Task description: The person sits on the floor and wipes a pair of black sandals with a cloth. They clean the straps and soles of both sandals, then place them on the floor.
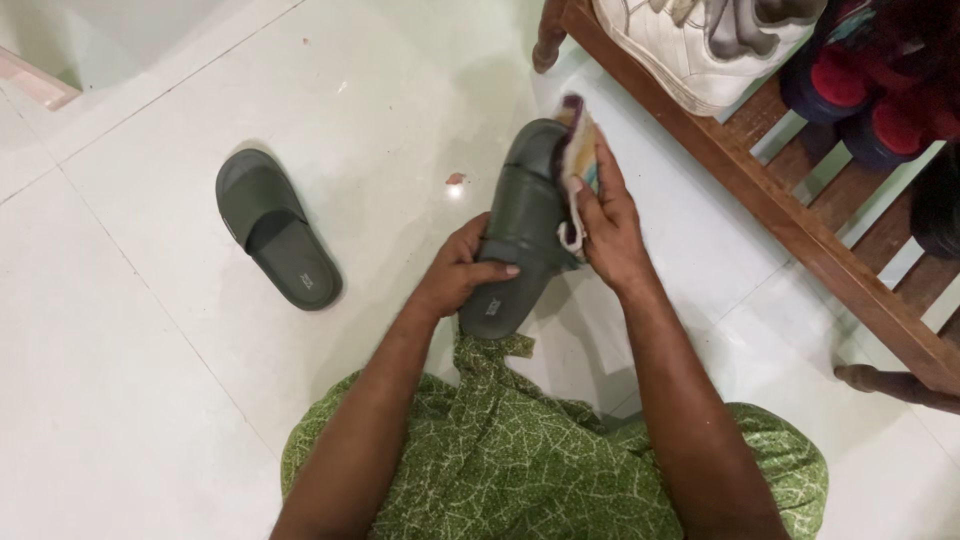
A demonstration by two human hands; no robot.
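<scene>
Green cloth (520,450) over knees; left hand (462,272) grips slide (520,230); right hand (608,225) pinches rag (578,150) on its edge; wiping underway; next, shift rag along.

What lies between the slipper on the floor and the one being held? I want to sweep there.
In the head view, only white floor tile with a small reddish speck separates the floor slipper from the held slipper.
</scene>
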